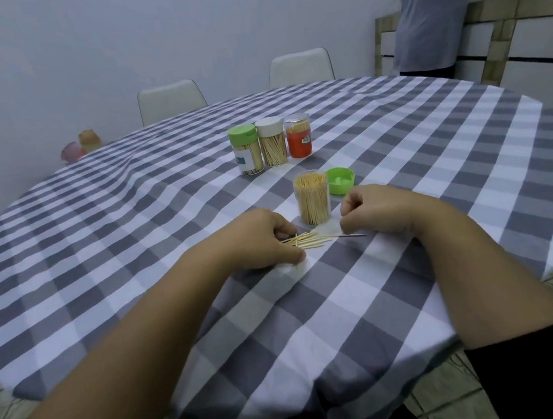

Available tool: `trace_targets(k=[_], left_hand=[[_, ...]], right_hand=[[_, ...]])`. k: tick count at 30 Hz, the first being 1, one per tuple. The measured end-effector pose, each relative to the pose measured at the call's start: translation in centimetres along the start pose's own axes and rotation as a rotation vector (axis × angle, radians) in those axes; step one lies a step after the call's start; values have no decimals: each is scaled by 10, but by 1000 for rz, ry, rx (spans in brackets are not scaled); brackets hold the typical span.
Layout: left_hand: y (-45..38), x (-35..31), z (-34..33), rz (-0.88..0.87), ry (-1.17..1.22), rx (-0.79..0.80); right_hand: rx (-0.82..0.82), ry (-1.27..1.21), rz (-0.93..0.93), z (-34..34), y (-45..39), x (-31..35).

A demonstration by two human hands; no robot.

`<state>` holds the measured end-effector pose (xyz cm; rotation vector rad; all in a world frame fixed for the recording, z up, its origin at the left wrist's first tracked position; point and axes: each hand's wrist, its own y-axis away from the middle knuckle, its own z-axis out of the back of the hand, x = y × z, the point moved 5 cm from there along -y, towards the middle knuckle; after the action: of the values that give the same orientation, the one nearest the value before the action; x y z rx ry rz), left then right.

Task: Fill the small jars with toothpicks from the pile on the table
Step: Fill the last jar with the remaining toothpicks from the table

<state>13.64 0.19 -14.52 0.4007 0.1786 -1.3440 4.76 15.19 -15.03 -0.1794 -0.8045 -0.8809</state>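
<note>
Wooden toothpicks [306,239] lie between curled hands, left hand [264,238] pinching several, right hand [372,214] seemingly gripping 1, beside the open jar [312,198], handy for loading.

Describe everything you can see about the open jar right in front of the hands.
The open jar is a small clear cylinder, plastic by the look of it, standing upright on the checked tablecloth. It has no lid on and is packed nearly to the rim with upright pale wooden toothpicks. A green lid lies just to its right, inner side up. Neither hand touches the jar; the loose toothpicks lie just in front of it.
</note>
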Motion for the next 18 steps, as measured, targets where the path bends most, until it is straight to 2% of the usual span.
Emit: trace_targets(k=[4,14,18], left_hand=[[-4,-2,-2,11,51,5],[-5,-11,-1,-51,-77,-14],[-3,-6,1,-14,-75,6]], right_hand=[[70,94,-14,-3,1,-2],[18,25,101,-9,-3,11],[8,63,50,1,1,0]])
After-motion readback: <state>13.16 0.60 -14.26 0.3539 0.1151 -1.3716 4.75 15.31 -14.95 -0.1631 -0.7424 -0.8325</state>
